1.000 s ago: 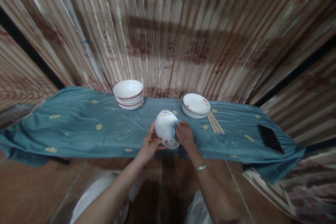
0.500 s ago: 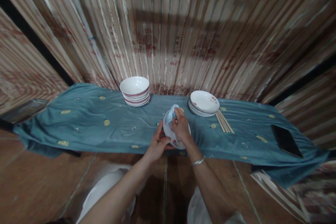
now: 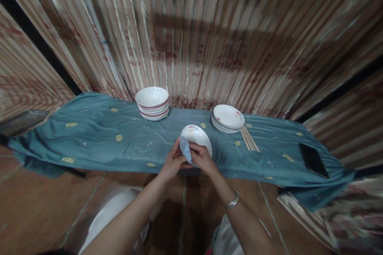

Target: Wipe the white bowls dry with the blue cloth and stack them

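Observation:
A white plate (image 3: 200, 137) with a small flower print is tilted up above the front part of the table. My left hand (image 3: 175, 159) is closed on its left edge, the fingers partly behind it. In my right hand (image 3: 202, 157) is a light blue cloth (image 3: 186, 149), pressed against the left side of the plate's inner face. The fingers are bunched on the cloth, and a silver bracelet circles that wrist. Part of the plate's lower edge is hidden by my hands.
On the teal tablecloth (image 3: 98, 143) stand a stack of white bowls (image 3: 152, 103) at back left and stacked floral plates (image 3: 228, 117) at back right. Several chopsticks (image 3: 249, 139) lie beside those plates. A black phone (image 3: 313, 159) rests farther right. A curtain (image 3: 185, 48) hangs behind.
My right hand and the cloth have moved from the plate's upper part down to its lower left side. The flower print now shows at the top, where it was low before.

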Motion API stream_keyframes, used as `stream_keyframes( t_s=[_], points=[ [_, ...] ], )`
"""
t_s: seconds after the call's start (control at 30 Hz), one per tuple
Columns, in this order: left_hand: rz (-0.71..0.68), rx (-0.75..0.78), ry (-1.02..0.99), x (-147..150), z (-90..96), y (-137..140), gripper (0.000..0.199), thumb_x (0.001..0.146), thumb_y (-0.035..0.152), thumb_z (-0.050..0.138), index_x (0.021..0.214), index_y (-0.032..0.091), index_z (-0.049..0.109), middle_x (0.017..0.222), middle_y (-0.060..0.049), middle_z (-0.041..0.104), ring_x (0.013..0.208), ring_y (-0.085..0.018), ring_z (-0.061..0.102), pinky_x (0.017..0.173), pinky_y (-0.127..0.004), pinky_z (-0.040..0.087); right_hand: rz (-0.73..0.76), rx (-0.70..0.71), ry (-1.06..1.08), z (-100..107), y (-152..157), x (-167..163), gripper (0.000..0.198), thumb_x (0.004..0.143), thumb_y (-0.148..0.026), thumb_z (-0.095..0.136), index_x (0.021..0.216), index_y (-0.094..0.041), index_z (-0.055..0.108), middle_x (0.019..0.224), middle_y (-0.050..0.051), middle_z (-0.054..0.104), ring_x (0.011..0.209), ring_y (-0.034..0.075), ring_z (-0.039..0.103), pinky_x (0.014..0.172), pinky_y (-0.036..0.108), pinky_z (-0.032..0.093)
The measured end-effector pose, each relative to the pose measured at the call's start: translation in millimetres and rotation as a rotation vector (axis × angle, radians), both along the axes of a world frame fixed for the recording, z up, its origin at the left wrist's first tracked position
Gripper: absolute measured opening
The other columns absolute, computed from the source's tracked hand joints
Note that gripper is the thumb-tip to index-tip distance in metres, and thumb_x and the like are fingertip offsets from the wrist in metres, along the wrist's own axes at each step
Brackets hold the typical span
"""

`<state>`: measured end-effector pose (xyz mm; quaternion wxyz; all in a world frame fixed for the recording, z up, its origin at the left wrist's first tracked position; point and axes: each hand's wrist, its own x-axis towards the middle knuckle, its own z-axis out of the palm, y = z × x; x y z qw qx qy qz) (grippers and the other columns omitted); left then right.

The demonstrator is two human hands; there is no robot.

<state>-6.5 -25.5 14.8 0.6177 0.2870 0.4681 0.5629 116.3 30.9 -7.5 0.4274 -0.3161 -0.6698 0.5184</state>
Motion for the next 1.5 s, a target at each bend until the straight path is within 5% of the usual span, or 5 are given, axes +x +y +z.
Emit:
stream_keyframes(
  t_s=[0.37,0.87,1.17,1.33,1.5],
  points=[
    [0.026,-0.001,-0.028,-1.0,6.3,-1.6,0.09,0.059,0.02,0.072,0.143,0.02,0.038,0.081,-0.001,0.065,0.067,-0.015,0.058,0.055,-0.026,0.053,0.022,0.074,-0.191,-10.2,-15.1,26.8,0.013,0.077,-0.021,0.061,0.083,-0.019,0.073,0.101,0.005,0.071,0.095,0.019,0.066,0.085,0.03,0.049],
    [-0.073,0.063,0.144,0.6,4.3,3.8,0.09,0.065,0.023,0.068,0.147,0.025,0.03,0.12,-0.008,0.062,0.081,-0.021,0.063,0.06,-0.035,0.059,-0.379,0.472,-0.895,-28.1,4.1,63.7,0.021,0.077,-0.006,0.052,0.089,-0.017,0.066,0.103,0.011,0.065,0.099,0.025,0.056,0.092,0.039,0.045],
    [-0.082,0.093,0.173,4.3,5.1,2.0,0.084,0.067,0.021,0.064,0.146,0.027,0.034,0.107,-0.005,0.066,0.074,-0.017,0.062,0.064,-0.035,0.059,-0.489,0.554,-0.664,-36.3,20.1,39.0,0.046,0.084,-0.008,0.039,0.128,-0.008,0.052,0.136,0.017,0.05,0.129,0.027,0.042,0.11,0.047,0.034],
    [-0.062,0.101,0.155,3.9,-0.1,2.9,0.084,0.066,0.022,0.066,0.145,0.028,0.036,0.102,-0.004,0.067,0.072,-0.016,0.062,0.061,-0.034,0.059,-0.331,0.581,-0.499,-29.4,6.1,17.3,0.052,0.085,-0.01,0.039,0.136,-0.014,0.048,0.147,0.012,0.041,0.14,0.024,0.03,0.116,0.046,0.027],
    [-0.022,0.096,0.121,-1.3,-0.4,5.4,0.086,0.065,0.024,0.068,0.145,0.024,0.036,0.108,-0.006,0.067,0.076,-0.017,0.063,0.059,-0.029,0.057,-0.143,0.518,-0.395,-13.9,-16.9,8.5,0.045,0.087,-0.011,0.039,0.126,-0.023,0.058,0.138,0.006,0.052,0.132,0.019,0.043,0.113,0.041,0.034]
  ],
)
